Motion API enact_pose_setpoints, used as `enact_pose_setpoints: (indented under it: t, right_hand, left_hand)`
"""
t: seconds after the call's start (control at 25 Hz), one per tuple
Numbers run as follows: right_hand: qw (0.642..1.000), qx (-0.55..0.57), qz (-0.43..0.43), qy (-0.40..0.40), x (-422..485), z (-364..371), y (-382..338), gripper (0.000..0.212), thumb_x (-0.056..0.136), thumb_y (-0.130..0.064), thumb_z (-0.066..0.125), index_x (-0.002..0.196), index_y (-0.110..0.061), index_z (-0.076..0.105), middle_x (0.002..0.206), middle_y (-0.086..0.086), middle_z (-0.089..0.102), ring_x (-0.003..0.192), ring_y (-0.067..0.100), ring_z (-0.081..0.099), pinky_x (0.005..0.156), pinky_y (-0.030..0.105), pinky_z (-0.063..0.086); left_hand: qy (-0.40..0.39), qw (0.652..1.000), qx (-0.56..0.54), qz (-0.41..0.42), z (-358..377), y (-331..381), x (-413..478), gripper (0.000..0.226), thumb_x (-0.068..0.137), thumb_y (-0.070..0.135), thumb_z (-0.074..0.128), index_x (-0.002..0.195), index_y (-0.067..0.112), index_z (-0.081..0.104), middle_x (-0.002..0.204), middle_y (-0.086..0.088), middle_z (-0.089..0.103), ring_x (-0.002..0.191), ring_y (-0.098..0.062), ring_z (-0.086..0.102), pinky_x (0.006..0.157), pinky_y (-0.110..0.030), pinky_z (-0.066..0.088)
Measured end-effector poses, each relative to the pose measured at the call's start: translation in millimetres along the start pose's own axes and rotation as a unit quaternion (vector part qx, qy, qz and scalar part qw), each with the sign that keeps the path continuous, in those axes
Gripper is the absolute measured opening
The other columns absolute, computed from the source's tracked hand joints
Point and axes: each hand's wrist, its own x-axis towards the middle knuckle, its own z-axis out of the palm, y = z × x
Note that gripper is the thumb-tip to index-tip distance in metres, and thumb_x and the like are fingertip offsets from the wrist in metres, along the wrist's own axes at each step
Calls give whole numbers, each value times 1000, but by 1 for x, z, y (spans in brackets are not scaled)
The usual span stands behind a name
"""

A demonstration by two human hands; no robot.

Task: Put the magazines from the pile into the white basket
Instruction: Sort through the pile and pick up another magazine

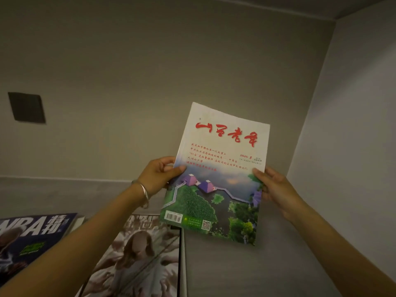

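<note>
- Left hand: grips the left edge of a thin glossy magazine with a white top, red brush-lettered title and green landscape photograph. The thumb is pressed on the front cover and the fingers are curled behind it. A silver metal bangle sits on this wrist.
- Right hand: holds the opposite, right edge of the same magazine, with the thumb tip on the cover and the fingers behind.
- The magazine is in the air between both hands, cover facing the viewer and slightly tilted, in front of a plain beige wall and above a grey ledge surface.
- Below the left forearm lie two more magazines, side by side: a dark blue magazine with white "NBA" lettering and a pale magazine showing a long-haired figure.
- A dark line and a pale strip run along the pale magazine's right edge; whether this is a container wall cannot be told.
- A dark square wall plate is at upper left.
</note>
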Motion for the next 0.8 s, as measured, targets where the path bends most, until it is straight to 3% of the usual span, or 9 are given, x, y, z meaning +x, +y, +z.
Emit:
enact_pose_setpoints:
  t: [0.12, 0.2, 0.28, 0.4, 0.64, 0.72, 0.8]
  right_hand:
    - [998, -67, -15, -15, 19, -10, 7, 26, 87, -10, 60, 113, -7, 60, 63, 6, 64, 45, 9, 60, 48, 19, 52]
    - [993, -88, -67, 28, 38, -15, 6, 25, 85, -6, 61, 110, -1, 60, 49, 3, 61, 39, 8, 55, 47, 18, 51]
    - [985, -95, -122, 76, 62, -17, -2, 18, 84, -6, 63, 102, -9, 61, 57, -1, 68, 45, 3, 60, 49, 13, 51]
    - [972, -112, -186, 95, 100, -20, -8, 16, 84, -7, 63, 100, -11, 62, 78, 9, 69, 54, 5, 61, 55, 11, 52]
    - [968, -113, -207, 91, 147, -26, 31, 16, 84, -3, 62, 99, -9, 62, 64, -14, 69, 54, -6, 62, 53, 7, 48]
    - [967, -129, -194, 98, 154, -28, 48, 14, 83, -3, 64, 96, -8, 64, 73, -3, 69, 58, -4, 64, 54, 8, 49]
    - [964, -159, -181, 108, 158, -29, 63, 10, 81, -5, 66, 91, -6, 66, 76, 11, 70, 61, 13, 66, 57, 14, 53]
  left_hand:
    - [4, 1000, -1, 26, 6, 5, 30, 13, 84, 13, 60, 95, 20, 64, 62, 7, 73, 52, -5, 66, 44, -17, 50]
    - [21, 999, -8, 44, 13, 5, 50, 12, 83, 13, 62, 91, 22, 65, 63, 7, 74, 56, -6, 68, 46, -17, 52]
    - [54, 996, -12, 68, 20, 4, 72, 9, 81, 13, 64, 87, 20, 66, 68, 6, 74, 59, -5, 68, 49, -14, 52]
    - [88, 991, 24, 94, 27, -5, 107, 11, 79, 11, 66, 86, 21, 67, 83, -6, 69, 70, -14, 66, 56, -18, 57]
    - [109, 989, 62, 74, 31, -46, 145, 13, 76, 11, 69, 87, 16, 67, 88, -6, 68, 78, -22, 65, 59, -17, 57]
    - [114, 988, 82, 58, 31, -60, 146, 12, 75, 12, 70, 87, 16, 67, 89, -3, 68, 74, -14, 66, 57, -13, 54]
    - [124, 983, 128, 45, 31, -75, 145, 13, 74, 14, 71, 86, 17, 65, 86, 3, 66, 71, -4, 62, 52, -7, 49]
